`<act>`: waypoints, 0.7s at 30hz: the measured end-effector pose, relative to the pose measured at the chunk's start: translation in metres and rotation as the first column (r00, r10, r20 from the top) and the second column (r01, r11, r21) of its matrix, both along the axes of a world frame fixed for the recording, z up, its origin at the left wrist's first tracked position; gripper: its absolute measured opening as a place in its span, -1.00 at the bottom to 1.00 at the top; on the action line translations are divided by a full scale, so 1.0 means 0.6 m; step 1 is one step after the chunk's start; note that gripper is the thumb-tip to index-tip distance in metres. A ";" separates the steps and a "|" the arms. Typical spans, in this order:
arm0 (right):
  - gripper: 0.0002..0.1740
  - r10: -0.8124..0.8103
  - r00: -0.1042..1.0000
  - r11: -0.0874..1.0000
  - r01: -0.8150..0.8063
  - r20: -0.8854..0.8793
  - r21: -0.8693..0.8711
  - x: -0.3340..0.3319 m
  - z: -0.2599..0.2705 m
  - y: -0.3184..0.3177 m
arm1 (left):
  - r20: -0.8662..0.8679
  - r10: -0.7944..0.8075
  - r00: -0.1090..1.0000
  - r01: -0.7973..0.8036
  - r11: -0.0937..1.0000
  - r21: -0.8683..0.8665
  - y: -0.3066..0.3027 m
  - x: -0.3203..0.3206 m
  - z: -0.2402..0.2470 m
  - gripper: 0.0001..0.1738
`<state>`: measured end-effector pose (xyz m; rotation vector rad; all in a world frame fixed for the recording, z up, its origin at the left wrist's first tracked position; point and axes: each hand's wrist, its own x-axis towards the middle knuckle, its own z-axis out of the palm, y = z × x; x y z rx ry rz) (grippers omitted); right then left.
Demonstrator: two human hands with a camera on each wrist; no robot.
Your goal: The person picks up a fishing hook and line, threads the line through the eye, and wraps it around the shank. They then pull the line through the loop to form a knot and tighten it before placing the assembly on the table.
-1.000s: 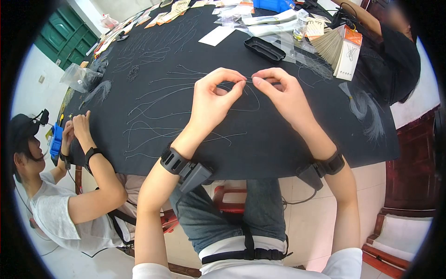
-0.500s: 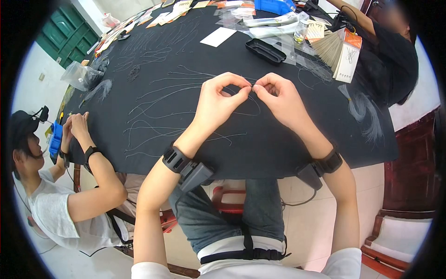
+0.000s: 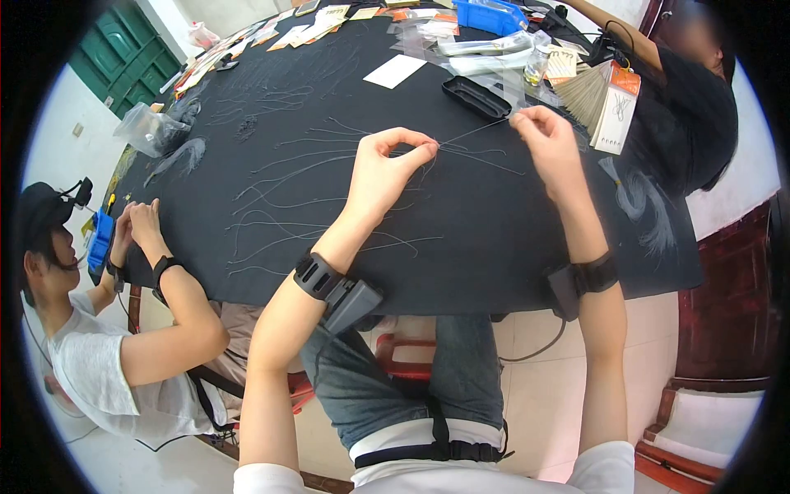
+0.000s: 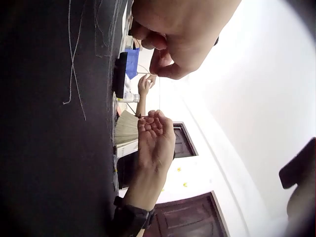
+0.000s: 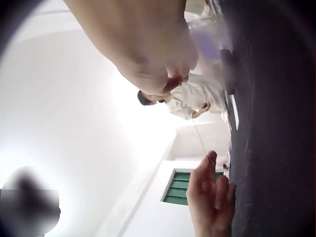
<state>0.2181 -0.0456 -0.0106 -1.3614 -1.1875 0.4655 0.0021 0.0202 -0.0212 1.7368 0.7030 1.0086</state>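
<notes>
My left hand [image 3: 387,169] pinches a thin grey cord [image 3: 473,132] between thumb and forefinger, above the black table. Up and to the right, my right hand [image 3: 550,152] pinches the same cord, which runs straight and slanting between the two hands. Loose ends trail from the left fingertips on both sides. In the right wrist view the cord [image 5: 200,136] shows as a fine line rising from the left hand [image 5: 210,195]. More loose cords [image 3: 296,200] lie spread on the black cloth, left of and below my left hand.
A black tray [image 3: 476,97] lies beyond my hands, near a white card [image 3: 395,72]. A fanned stack of cards [image 3: 615,111] and a bundle of pale strands [image 3: 646,202] are at right. One person [image 3: 99,354] sits at left, another [image 3: 691,107] at far right.
The hands were close together fingertip to fingertip. My right hand has drawn away up and to the right, stretching the cord between them. The left hand has shifted only slightly.
</notes>
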 end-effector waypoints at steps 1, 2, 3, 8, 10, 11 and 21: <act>-0.72 -0.015 1.000 1.000 0.015 -0.024 0.010 0.007 0.003 0.000 | 0.014 0.008 1.000 -0.008 1.000 -0.003 0.000 0.000 -0.001 -0.82; -0.72 -0.052 0.998 0.998 0.053 -0.039 0.017 0.017 0.003 0.004 | -0.002 0.021 1.000 -0.021 0.999 -0.046 -0.003 -0.002 0.004 -0.82; -0.72 -0.090 0.995 0.996 0.091 -0.054 0.024 0.030 0.003 0.008 | -0.019 0.032 0.999 -0.034 0.995 -0.089 -0.008 -0.003 0.013 -0.82; -0.76 -0.109 0.981 0.986 0.127 -0.159 0.104 0.068 0.007 0.012 | -0.032 0.045 0.998 -0.050 0.985 -0.164 -0.006 -0.004 0.014 -0.82; -0.78 -0.008 0.946 0.983 0.067 -0.324 0.169 0.068 0.012 0.007 | -0.044 0.041 0.998 -0.048 0.983 -0.179 -0.008 -0.005 0.018 -0.82; -0.80 0.045 0.916 0.978 0.041 -0.399 0.205 0.068 0.015 0.006 | -0.047 0.036 0.998 -0.045 0.980 -0.194 -0.008 -0.006 0.018 -0.82; -0.87 0.301 0.637 0.916 0.014 -0.710 0.401 0.089 -0.006 0.025 | -0.060 -0.061 0.996 0.046 0.974 -0.221 -0.001 -0.006 0.011 -0.84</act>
